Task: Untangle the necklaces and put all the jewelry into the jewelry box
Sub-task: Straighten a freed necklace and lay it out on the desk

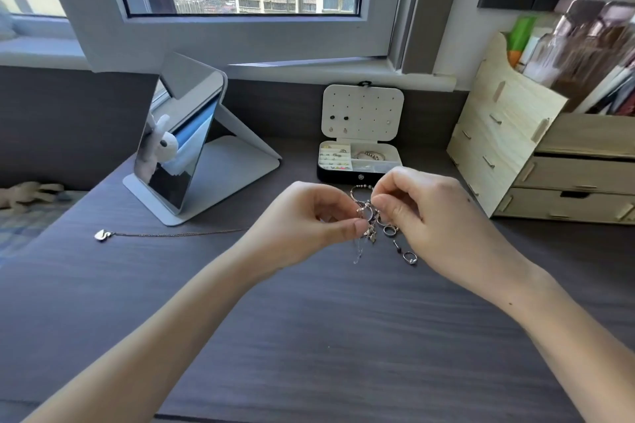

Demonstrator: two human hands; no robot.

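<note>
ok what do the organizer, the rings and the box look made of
Organizer: pale bare plywood, probably; grain and slotted tab joints show. Rings: shiny silver-toned metal, by the glints; the alloy can't be told. Box: dark matte shell, possibly faux leather, with a pale lining.

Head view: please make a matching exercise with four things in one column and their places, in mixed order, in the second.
1. pendant necklace
2. jewelry box
3. tangled jewelry
4. wooden organizer

a. pinched between left hand and right hand
b. far right of the desk
c. stretched out on the desk, left of the hands
d. open, behind the hands

Pairs: 1-c, 2-d, 3-a, 4-b
</note>
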